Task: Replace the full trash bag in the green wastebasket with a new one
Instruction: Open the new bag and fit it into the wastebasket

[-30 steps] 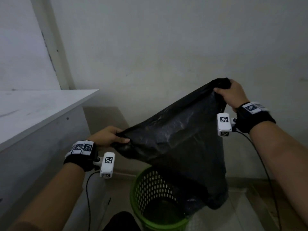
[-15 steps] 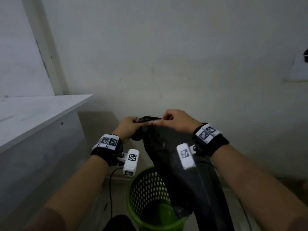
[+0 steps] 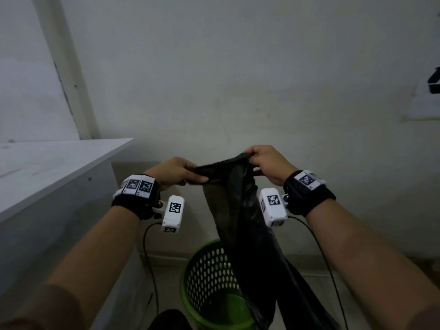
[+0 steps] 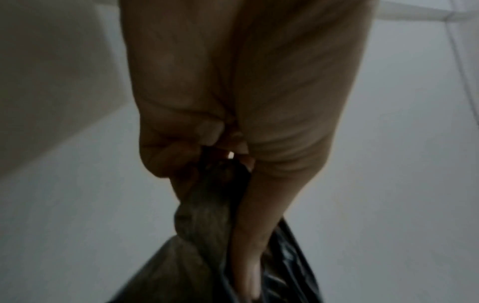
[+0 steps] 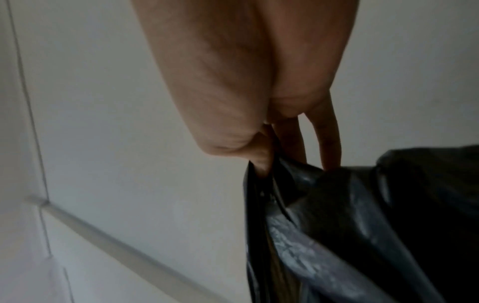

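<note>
The left hand [image 3: 177, 172] and right hand [image 3: 269, 163] each pinch the top edge of the long black plastic trash bag [image 3: 247, 234], which hangs straight down into the round green wastebasket [image 3: 207, 277].

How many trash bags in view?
1. The black trash bag hangs above the green wastebasket, its top edge held by the left hand and right hand. No full bag visible.

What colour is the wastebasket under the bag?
Green, with a perforated wall; the wastebasket shows best in the head view, below the black bag.
</note>
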